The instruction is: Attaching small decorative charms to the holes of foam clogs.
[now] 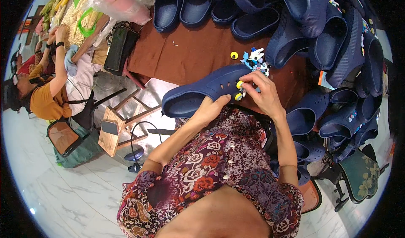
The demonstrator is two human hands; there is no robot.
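My left hand (211, 108) grips a navy foam clog (198, 92) from underneath, holding it level above my lap. Two small yellow round charms (238, 90) sit on its toe. The fingers of my right hand (261, 92) pinch at the toe right beside those charms, with a small white piece between the fingertips. Just beyond the clog, a little heap of blue and white charms (255, 59) and one loose yellow charm (234, 55) lie on the brown table (185, 54).
Many navy clogs (303, 23) are piled along the table's back and right side, with more stacked at my right (350, 115). A wooden stool (122, 120) stands on the tile floor at left. Another person (46, 90) sits further left by a pile of pale goods.
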